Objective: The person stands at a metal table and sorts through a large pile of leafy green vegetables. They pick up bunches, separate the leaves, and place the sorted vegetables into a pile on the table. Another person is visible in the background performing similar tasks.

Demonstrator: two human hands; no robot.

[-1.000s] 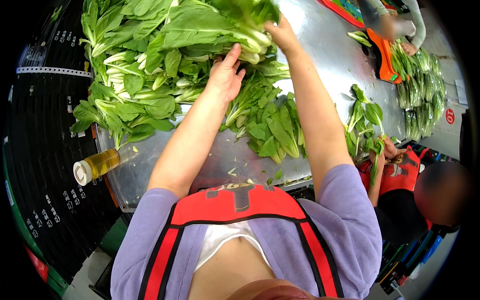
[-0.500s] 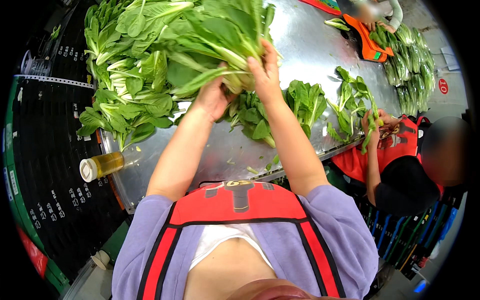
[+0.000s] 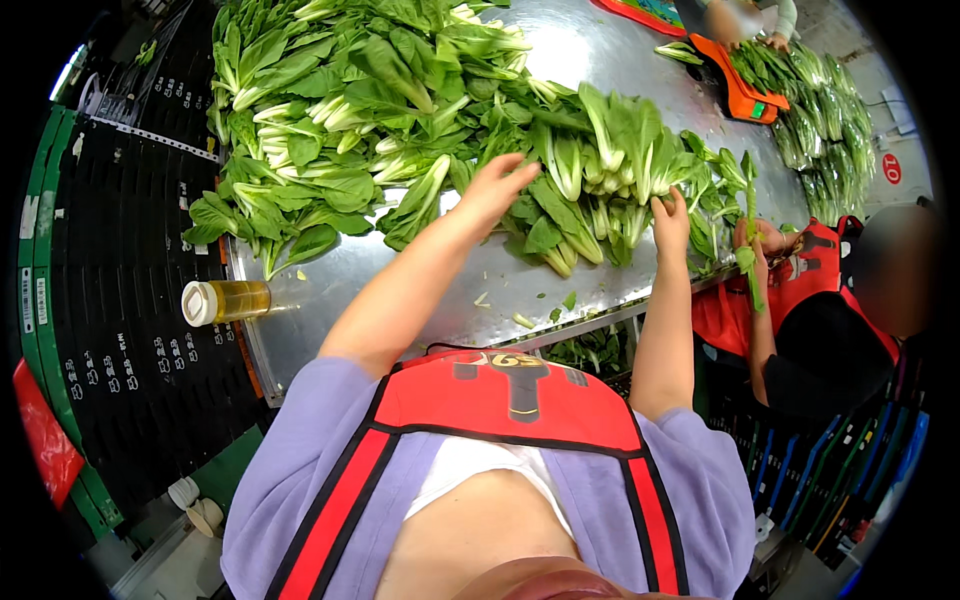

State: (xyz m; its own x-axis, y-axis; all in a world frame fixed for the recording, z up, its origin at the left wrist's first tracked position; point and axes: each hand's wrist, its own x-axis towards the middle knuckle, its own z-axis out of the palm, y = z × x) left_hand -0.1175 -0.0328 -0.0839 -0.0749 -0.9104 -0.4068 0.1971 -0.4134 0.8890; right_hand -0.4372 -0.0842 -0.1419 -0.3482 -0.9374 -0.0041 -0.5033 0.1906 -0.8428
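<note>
A bunch of leafy greens with pale stems, like bok choy (image 3: 610, 150), lies on the metal table (image 3: 400, 310) right of centre, on top of other heads. At its right end my right hand (image 3: 672, 225) touches the pale stems with thumb and finger apart, not wrapped round them. My left hand (image 3: 497, 190) hovers at the left of these heads, fingers spread and holding nothing. A large heap of loose greens (image 3: 340, 110) covers the table's far left, and a single head (image 3: 418, 205) lies at its near edge.
A capped bottle of yellow liquid (image 3: 228, 301) lies by the left table edge. To the right, a co-worker's hands (image 3: 765, 240) hold a green stalk. An orange scale (image 3: 735, 85) and bagged greens (image 3: 825, 140) are at the far right. Black crates (image 3: 130, 270) stand left.
The bunch that both hands held up over the heap now rests on the table farther right. My hands have come apart, the right one moving right and nearer, the left one opened.
</note>
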